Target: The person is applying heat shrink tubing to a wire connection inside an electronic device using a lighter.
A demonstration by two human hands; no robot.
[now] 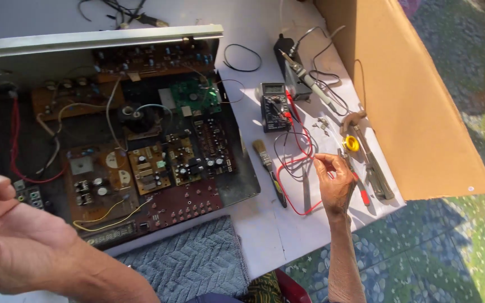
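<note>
right hand reaching over white table, fingertips pinching near red and black probe leads; whether gripping lead, cannot tell. left hand hovering open, empty, beside opened amplifier chassis. multimeter lying beyond leads, brush just left, cardboard sheet leaning at right.
</note>
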